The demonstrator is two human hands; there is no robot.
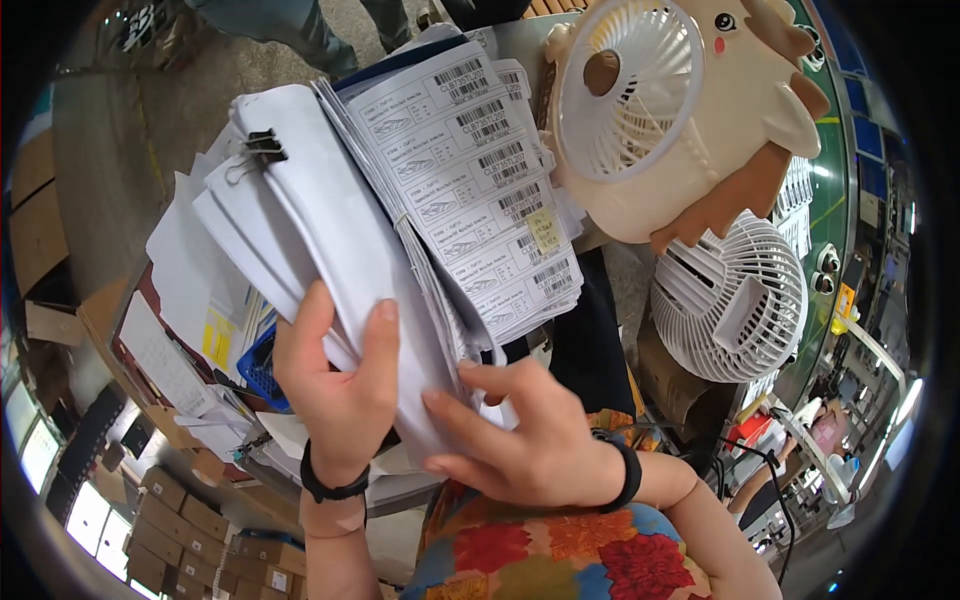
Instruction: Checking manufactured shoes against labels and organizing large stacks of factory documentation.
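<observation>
A thick white paper stack (pixel 310 170) lies folded back, a black binder clip (pixel 266 145) at its far end. My left hand (pixel 340 385) grips its near part, thumb on top and fingers round the left side. My right hand (pixel 530 430) is closed at the near right edge of the papers, index finger and thumb bent against the sheets. Just beyond it is a thick stack of printed label sheets (pixel 450 200) with barcodes and a small yellow note (pixel 545 230). The loose lower sheets curl close to my right fingertips, which partly hide them.
An animal-shaped cream fan (pixel 720 150) stands at the far right, with a white fan grille (pixel 730 300) nearer. A blue basket (pixel 262 370) and other papers (pixel 165 340) are at left. Cardboard boxes (pixel 175 530) are stacked at lower left. Another person's legs (pixel 290 30) show beyond the table.
</observation>
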